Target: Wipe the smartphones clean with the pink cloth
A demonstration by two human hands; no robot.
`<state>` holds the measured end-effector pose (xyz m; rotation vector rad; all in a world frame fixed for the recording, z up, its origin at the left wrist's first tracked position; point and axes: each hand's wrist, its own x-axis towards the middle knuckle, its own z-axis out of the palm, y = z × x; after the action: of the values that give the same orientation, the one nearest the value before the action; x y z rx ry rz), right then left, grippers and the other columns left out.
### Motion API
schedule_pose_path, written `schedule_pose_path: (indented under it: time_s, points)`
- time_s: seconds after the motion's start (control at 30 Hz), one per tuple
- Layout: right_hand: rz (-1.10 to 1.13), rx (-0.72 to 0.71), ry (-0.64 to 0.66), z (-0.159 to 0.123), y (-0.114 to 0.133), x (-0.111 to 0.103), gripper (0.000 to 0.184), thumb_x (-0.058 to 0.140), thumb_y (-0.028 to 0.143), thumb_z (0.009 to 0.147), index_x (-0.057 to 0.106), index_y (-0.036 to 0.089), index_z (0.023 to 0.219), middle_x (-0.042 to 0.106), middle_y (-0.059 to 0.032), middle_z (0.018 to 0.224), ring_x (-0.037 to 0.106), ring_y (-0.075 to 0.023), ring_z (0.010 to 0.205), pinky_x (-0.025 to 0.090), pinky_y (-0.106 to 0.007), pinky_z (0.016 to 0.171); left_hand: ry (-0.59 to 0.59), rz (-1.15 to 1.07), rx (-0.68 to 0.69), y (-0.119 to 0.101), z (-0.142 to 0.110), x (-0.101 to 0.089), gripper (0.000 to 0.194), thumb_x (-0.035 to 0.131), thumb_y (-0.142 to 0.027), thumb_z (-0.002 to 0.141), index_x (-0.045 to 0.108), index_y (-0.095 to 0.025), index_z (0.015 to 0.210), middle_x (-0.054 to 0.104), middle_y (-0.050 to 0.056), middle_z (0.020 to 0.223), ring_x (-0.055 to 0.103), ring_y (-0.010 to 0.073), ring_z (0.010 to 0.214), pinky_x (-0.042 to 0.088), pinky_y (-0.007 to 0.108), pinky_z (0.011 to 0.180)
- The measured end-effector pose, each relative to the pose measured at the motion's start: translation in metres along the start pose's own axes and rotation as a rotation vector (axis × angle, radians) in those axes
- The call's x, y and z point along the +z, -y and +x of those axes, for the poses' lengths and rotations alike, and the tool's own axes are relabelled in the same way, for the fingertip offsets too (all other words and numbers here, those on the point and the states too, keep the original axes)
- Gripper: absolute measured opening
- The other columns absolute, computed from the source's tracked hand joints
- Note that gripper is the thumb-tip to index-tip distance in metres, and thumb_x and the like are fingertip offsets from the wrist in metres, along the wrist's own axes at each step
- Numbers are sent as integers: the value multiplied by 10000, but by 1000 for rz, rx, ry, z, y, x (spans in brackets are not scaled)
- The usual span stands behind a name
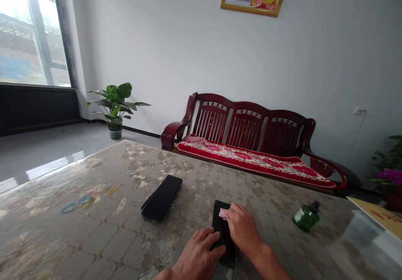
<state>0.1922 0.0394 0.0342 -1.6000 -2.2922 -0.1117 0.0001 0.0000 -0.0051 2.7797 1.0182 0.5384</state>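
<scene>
A black phone (230, 253) lies flat on the patterned tablecloth, directly in front of me. My left hand (201, 248) holds it from the left side, fingers and thumb bent over its face. A small pink cloth (223, 214) is pinched in my right hand (244, 227) and touches the upper part of the phone. My right hand covers part of the phone's right edge. Farther left lies a second black phone-like slab (163, 197), apart from both hands; a dark layer shows along its left edge.
Colored rubber bands (84, 199) lie on the table (106, 238) at left. A green bottle (307, 216) with a black top stands at right, near a clear plastic box (366, 234). Beyond the table are a wooden bench (251, 125) and a potted plant (115, 108).
</scene>
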Motion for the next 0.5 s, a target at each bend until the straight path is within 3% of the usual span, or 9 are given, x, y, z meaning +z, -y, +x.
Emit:
schedule_pose_path:
  time_s: [0.13, 0.33, 0.4, 0.5]
  points:
    - [216, 58, 86, -14, 3, -9, 243, 506, 196, 915, 710, 220, 784, 654, -32, 858, 612, -178, 837, 405, -274, 737, -54, 2, 8, -1, -1, 2, 240, 585, -260, 936, 616, -285, 1173, 625, 41, 1297, 561, 293, 1190, 507, 434, 985]
    - [906, 438, 345, 8, -21, -2, 252, 609, 410, 750, 657, 164, 723, 545, 22, 561, 481, -115, 520, 311, -218, 485, -56, 7, 10, 0, -2, -1, 298, 564, -245, 951, 580, -296, 1244, 596, 38, 1349, 538, 304, 1231, 504, 458, 995]
    - [940, 538, 349, 14, -28, 5, 277, 588, 421, 731, 661, 160, 785, 543, 29, 557, 456, -112, 484, 281, -210, 441, -38, 4, 5, -1, -2, -4, 301, 565, -251, 950, 582, -296, 1248, 592, 42, 1358, 536, 312, 1236, 506, 465, 993]
    - [809, 605, 209, 16, -33, 13, 301, 540, 355, 739, 671, 157, 925, 603, 3, 641, 516, -141, 517, 341, -228, 447, -22, -4, 0, -2, -2, -6, 304, 556, -248, 953, 583, -298, 1252, 599, 43, 1350, 537, 312, 1241, 508, 466, 994]
